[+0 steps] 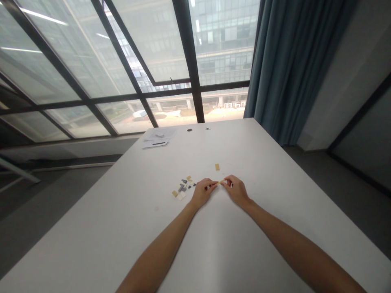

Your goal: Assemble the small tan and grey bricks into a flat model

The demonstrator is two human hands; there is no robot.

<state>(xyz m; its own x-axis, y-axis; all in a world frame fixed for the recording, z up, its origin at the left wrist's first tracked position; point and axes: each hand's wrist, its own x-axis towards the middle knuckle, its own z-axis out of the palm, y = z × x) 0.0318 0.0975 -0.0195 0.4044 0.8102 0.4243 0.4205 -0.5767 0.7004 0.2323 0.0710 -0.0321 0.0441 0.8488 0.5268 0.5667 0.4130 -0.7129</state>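
Both hands meet over the middle of a white table (pixel 122 228). My left hand (pixel 204 191) and my right hand (pixel 235 189) each have their fingers pinched on a small tan piece (pixel 220 182) held between them, just above the tabletop. Left of my left hand lies a small heap of loose pieces (pixel 183 187), tan, grey and white. One single tan piece (pixel 217 167) lies alone on the table a little beyond the hands.
Papers (pixel 157 139) lie at the table's far left end, with two small dark round things (pixel 190 130) near them. Large windows rise behind the table and a blue-grey curtain (pixel 290 69) hangs at the right. Grey floor runs along both sides.
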